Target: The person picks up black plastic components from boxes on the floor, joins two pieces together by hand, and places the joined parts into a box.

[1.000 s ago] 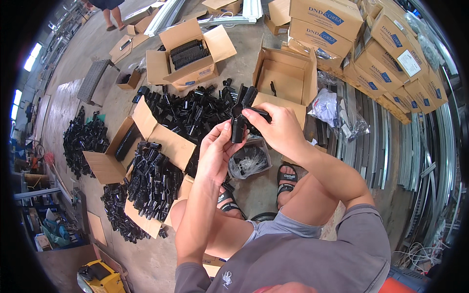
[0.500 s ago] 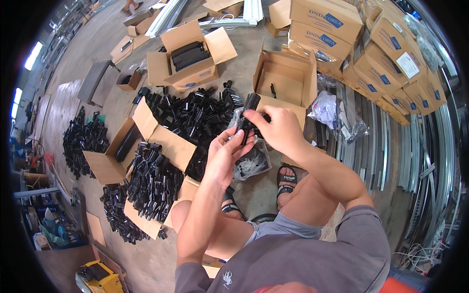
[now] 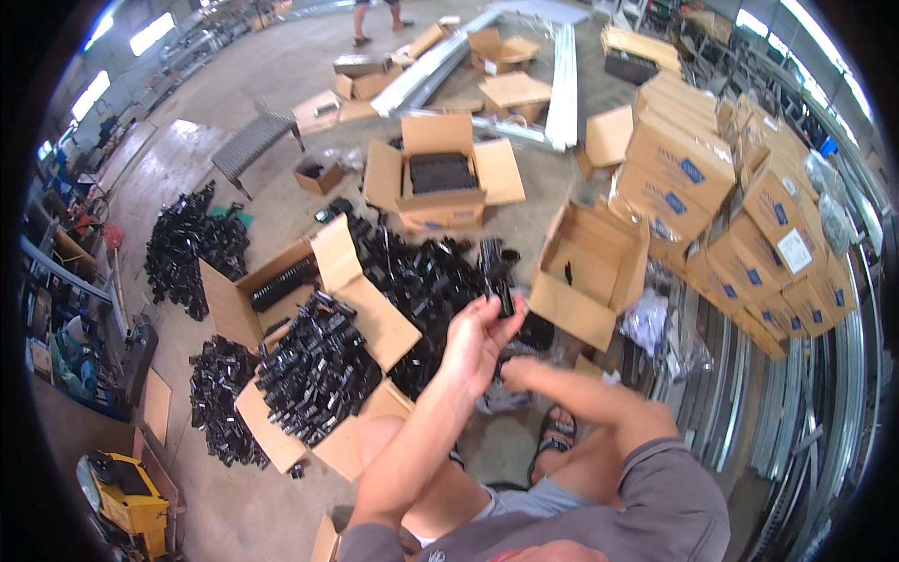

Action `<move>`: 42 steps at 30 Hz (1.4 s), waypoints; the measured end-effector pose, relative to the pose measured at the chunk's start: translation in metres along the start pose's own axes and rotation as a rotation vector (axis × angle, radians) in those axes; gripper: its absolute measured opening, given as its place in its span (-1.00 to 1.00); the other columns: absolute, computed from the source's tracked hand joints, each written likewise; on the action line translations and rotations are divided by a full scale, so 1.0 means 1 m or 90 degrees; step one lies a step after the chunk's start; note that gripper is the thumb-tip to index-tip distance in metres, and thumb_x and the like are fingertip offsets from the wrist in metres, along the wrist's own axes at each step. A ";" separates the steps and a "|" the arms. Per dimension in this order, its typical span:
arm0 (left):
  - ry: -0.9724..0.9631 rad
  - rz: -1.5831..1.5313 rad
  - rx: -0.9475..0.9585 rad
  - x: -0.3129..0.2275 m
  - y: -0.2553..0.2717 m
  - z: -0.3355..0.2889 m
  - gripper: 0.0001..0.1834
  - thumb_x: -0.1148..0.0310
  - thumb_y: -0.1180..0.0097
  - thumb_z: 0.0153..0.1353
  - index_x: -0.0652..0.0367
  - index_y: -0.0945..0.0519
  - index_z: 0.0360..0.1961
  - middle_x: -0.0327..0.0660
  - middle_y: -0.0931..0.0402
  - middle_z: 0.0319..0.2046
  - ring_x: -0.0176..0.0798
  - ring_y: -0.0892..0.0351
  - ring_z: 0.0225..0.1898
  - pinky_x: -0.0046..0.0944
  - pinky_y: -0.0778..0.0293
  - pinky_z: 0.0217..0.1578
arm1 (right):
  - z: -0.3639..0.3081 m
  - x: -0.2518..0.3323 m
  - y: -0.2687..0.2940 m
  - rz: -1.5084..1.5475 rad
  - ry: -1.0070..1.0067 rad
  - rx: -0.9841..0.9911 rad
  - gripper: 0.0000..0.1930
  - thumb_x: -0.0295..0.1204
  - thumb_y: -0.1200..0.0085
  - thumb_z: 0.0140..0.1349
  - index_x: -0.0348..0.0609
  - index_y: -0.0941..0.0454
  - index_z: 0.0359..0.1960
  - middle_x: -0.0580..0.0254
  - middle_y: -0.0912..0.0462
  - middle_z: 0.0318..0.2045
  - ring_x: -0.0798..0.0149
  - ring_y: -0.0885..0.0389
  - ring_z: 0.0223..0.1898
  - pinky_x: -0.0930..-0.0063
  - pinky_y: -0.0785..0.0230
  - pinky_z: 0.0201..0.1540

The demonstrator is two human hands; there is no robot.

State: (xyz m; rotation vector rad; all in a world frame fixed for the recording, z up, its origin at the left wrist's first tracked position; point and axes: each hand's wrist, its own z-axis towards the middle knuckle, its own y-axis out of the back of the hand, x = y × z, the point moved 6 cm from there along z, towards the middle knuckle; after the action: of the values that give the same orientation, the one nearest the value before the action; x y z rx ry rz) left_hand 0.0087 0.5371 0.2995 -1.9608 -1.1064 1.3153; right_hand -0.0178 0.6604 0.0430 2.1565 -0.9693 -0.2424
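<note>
My left hand (image 3: 482, 339) grips a black tubular plastic fitting (image 3: 492, 262) with a short side branch, holding it up above the floor. Lower and to the right, my right hand (image 3: 523, 375) reaches down over a clear plastic bag (image 3: 506, 401), apart from the fitting. Its fingers are bent downward and mostly hidden, so what they hold, if anything, does not show. Just beyond my left hand spreads a large heap of similar black fittings (image 3: 426, 281). An open carton (image 3: 592, 272) with one small black piece inside stands to the right of the fitting.
More black parts fill a tipped-open carton (image 3: 375, 309) at left and lie in piles (image 3: 192, 248) beside it. Another open carton (image 3: 440, 217) holds stacked black pieces. Taped cartons (image 3: 679, 169) are piled at right, beside long metal profiles (image 3: 740, 403). A person's legs (image 3: 375, 19) show far off.
My right hand has come off the fitting and dropped toward the plastic bag. My left hand still holds the fitting. The view has tilted up, showing more of the far floor.
</note>
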 end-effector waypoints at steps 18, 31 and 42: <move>0.052 0.067 -0.044 0.015 0.022 -0.003 -0.59 0.52 -0.11 0.36 0.51 -0.23 0.07 0.09 -0.59 -0.13 -0.09 -0.69 -0.10 -0.28 -0.68 -0.06 | 0.055 0.056 -0.080 0.393 -0.167 -0.114 -0.48 -0.03 0.05 0.30 -0.08 -0.60 0.14 -0.13 -0.60 0.13 -0.16 -0.54 0.20 0.04 -0.37 0.25; 0.001 0.118 -0.061 -0.001 0.019 -0.013 -0.83 0.51 -0.13 0.35 0.41 -0.50 -0.12 0.03 -0.64 -0.17 -0.16 -0.70 -0.11 -0.33 -0.68 -0.05 | 0.064 0.058 -0.085 0.410 -0.300 -0.107 -0.68 -0.37 -0.13 0.17 -0.08 -0.73 -0.04 0.00 -0.68 0.03 -0.04 -0.67 0.06 0.09 -0.53 0.05; 0.026 0.151 -0.078 0.012 0.014 -0.010 -0.85 0.50 -0.14 0.35 0.33 -0.50 -0.13 0.02 -0.65 -0.16 -0.19 -0.70 -0.16 -0.35 -0.68 -0.09 | 0.017 0.039 -0.041 0.331 -0.259 -0.122 -0.69 -0.45 -0.24 0.07 -0.07 -0.74 -0.10 0.03 -0.70 0.01 -0.01 -0.68 0.05 -0.03 -0.44 0.13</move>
State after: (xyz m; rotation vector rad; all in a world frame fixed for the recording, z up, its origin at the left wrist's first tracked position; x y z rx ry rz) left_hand 0.0250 0.5399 0.2870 -2.2555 -0.9789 1.3464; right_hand 0.0254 0.6411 0.0076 1.6398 -1.6256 -0.5034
